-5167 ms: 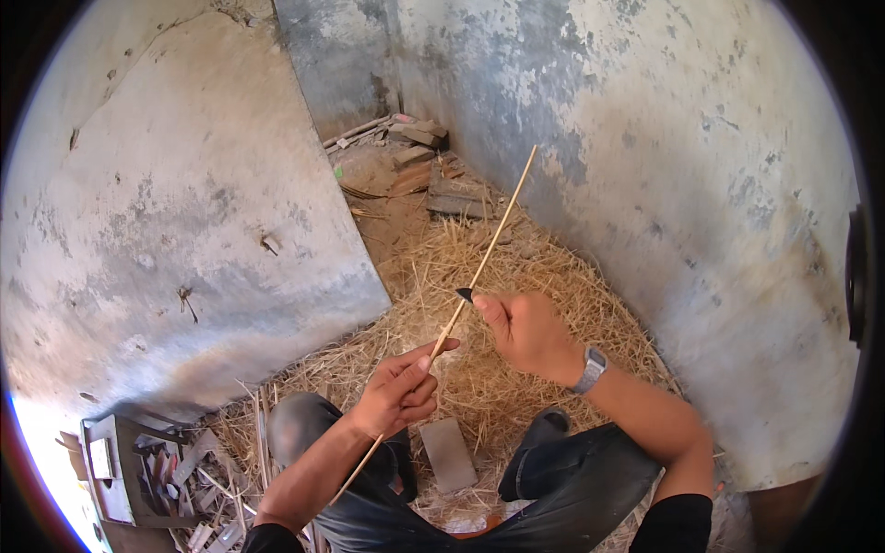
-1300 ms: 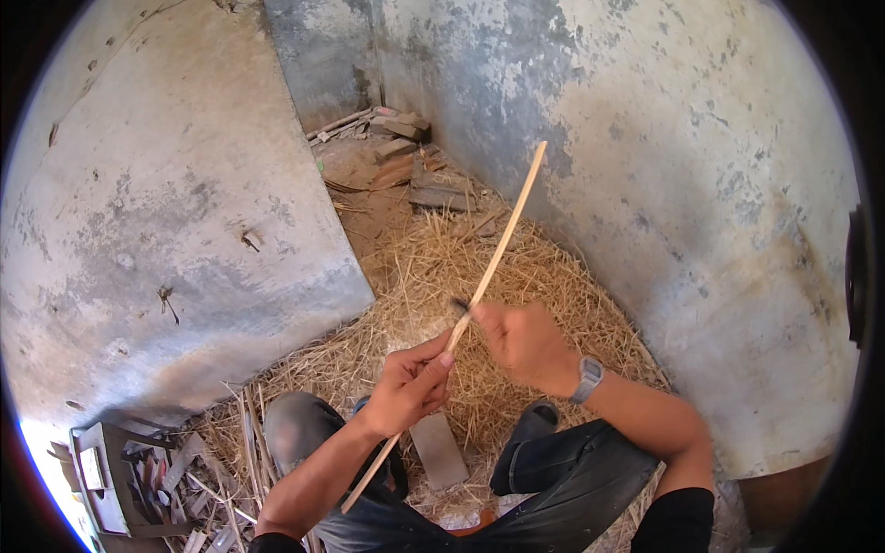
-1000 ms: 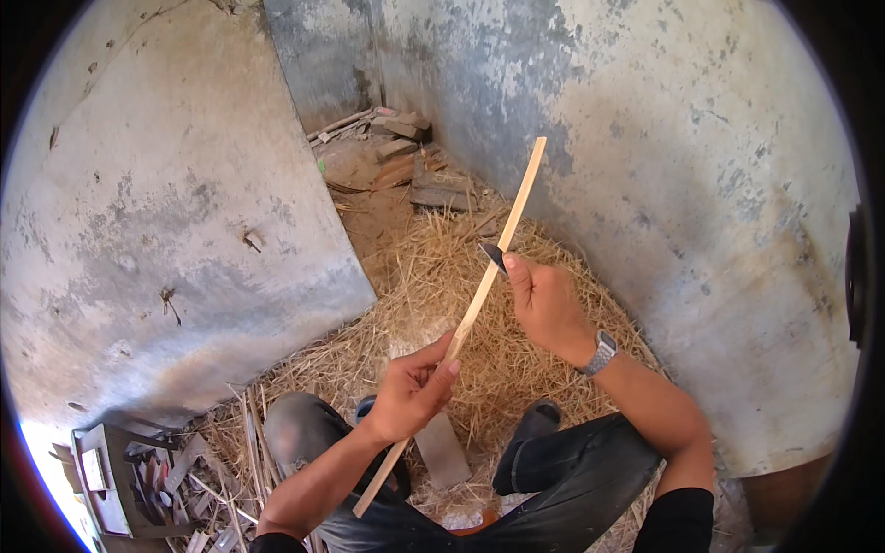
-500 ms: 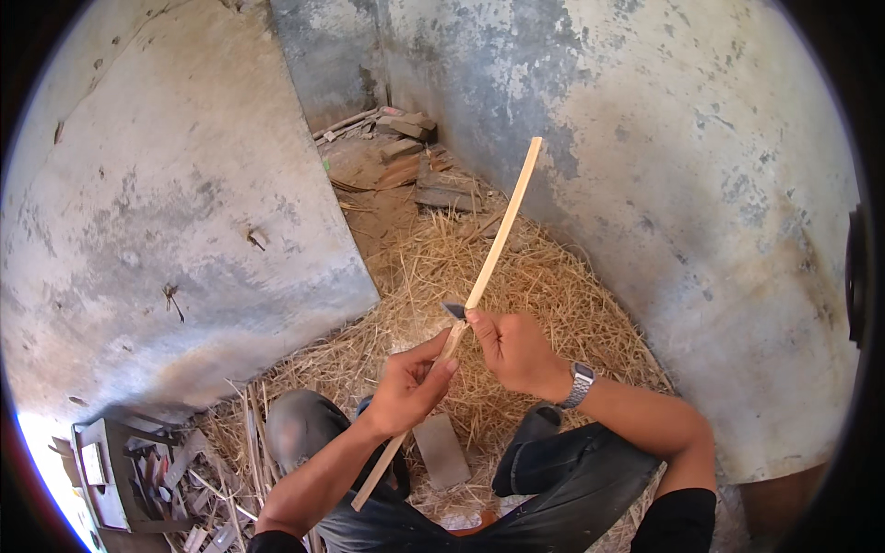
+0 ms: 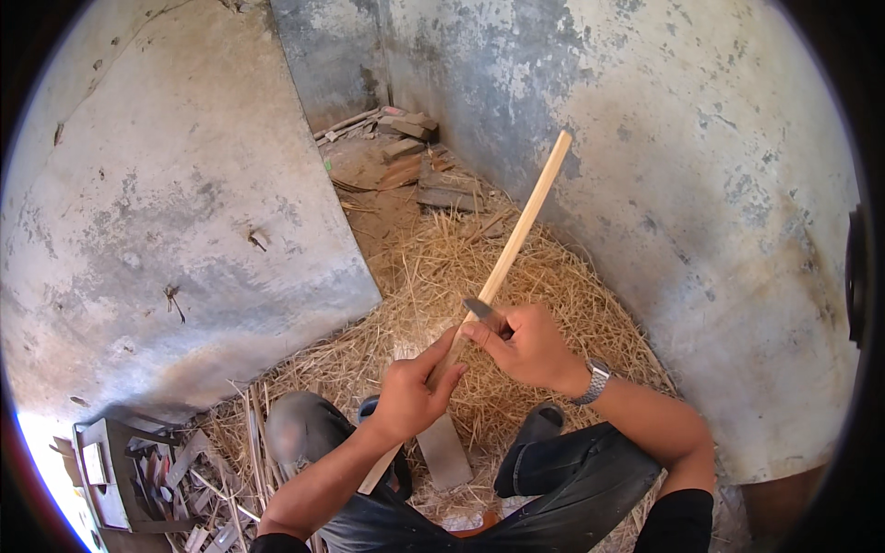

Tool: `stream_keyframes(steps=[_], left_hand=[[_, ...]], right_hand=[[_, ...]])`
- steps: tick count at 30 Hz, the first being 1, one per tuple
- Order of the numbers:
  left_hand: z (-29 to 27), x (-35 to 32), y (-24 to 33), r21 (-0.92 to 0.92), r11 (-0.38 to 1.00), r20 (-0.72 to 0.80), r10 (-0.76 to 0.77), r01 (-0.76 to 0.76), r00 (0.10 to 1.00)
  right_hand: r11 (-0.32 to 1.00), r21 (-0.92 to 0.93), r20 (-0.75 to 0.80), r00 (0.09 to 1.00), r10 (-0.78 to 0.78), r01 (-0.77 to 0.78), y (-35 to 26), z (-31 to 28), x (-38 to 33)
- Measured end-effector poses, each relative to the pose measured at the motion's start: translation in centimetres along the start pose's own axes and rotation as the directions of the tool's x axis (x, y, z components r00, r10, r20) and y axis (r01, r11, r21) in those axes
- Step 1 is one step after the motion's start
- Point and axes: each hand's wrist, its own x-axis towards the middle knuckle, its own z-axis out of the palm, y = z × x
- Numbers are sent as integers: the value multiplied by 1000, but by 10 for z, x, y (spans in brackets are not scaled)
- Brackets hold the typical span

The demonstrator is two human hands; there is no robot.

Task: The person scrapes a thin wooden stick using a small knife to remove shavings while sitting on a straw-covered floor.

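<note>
A long pale wooden stick [image 5: 524, 231] slants from between my knees up to the far right. My left hand [image 5: 412, 394] wraps round its lower part, with the thumb along the near side. My right hand [image 5: 529, 348], with a metal-band watch on the wrist, is closed on a knife just above the left hand. The knife's short dark blade [image 5: 478, 308] lies across the stick, its tip pointing left. The right thumb presses against the stick below the blade. My right fingers hide the knife's handle.
Straw shavings [image 5: 553, 276] cover the floor before me. A flat block [image 5: 444, 453] lies between my feet. A metal frame [image 5: 115, 479] with wood scraps stands at lower left. Worn walls [image 5: 701, 184] enclose the corner, where bricks and boards [image 5: 406, 138] are piled.
The stick's far end has swung slightly right, and the stick looks turned about its length. My right hand and the knife have moved a little right; both hands keep their hold.
</note>
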Motion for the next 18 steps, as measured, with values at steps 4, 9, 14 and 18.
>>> stream_keyframes(steps=[4, 9, 14, 18], left_hand=[[3, 1, 4, 36, 998, 3, -52, 52, 999], [1, 1, -1, -140, 986, 16, -95, 96, 995], [-30, 20, -18, -421, 837, 92, -344, 350, 934], [-29, 11, -4, -746, 531, 316, -250, 403, 915]], right_hand=[[980, -155, -17, 991, -129, 125, 12, 5, -4], [945, -136, 46, 954, -295, 298, 10, 6, -5], [952, -64, 217, 935, -280, 300, -13, 8, -18], [999, 27, -17, 999, -35, 35, -14, -2, -6]])
